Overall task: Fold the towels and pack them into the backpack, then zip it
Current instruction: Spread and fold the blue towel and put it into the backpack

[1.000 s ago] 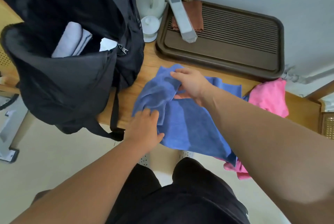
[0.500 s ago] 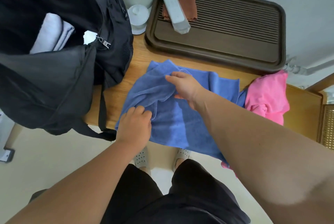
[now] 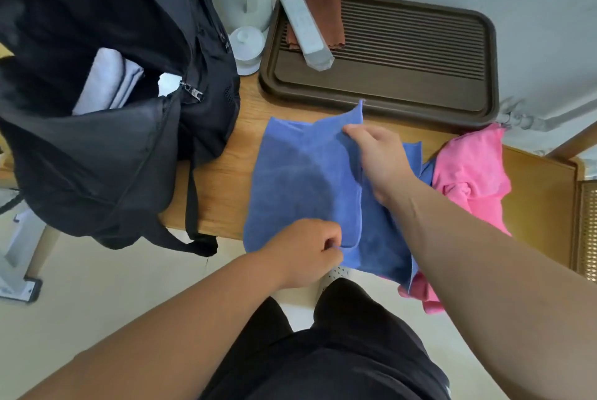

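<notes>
Blue towel [image 3: 300,180], bunched a moment earlier, lay smoothed on the worktop [image 3: 223,199] at frame centre, left hand [image 3: 303,254] and right hand [image 3: 381,157] each pinching its top layer's edge, so packing remained ahead.

Backpack [image 3: 97,157] left on table [image 3: 223,202], spread towel [image 3: 300,180] at centre, tray [image 3: 420,83] behind, crumpled towel [image 3: 468,167] right
</notes>
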Demonstrator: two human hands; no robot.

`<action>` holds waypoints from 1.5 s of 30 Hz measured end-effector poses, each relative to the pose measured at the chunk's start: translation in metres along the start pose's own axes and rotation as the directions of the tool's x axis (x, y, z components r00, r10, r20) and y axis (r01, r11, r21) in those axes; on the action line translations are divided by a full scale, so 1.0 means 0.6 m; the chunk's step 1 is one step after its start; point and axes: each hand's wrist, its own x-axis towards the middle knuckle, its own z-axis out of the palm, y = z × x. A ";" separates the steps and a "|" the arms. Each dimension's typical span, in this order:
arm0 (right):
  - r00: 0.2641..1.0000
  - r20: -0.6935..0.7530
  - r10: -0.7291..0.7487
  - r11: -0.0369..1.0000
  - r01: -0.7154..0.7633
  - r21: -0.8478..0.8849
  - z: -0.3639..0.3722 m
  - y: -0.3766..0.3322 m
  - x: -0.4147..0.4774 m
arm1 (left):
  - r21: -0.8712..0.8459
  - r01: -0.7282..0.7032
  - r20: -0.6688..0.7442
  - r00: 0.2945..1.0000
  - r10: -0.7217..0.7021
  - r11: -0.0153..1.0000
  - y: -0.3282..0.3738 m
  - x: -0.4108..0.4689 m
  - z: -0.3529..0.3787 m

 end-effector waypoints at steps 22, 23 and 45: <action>0.895 0.444 -0.051 0.336 0.434 -0.836 0.162 -0.004 0.126 | -0.221 0.585 -0.447 0.650 -0.615 0.780 -0.144 -0.030 -0.007; 0.904 0.420 -0.079 0.337 0.421 -0.842 0.170 -0.003 0.134 | -0.243 0.573 -0.450 0.648 -0.614 0.783 -0.144 -0.028 -0.003; 0.848 0.479 -0.226 0.515 0.521 -0.680 0.194 -0.021 0.125 | -0.430 0.475 -0.513 0.571 -0.641 0.768 -0.169 -0.029 -0.020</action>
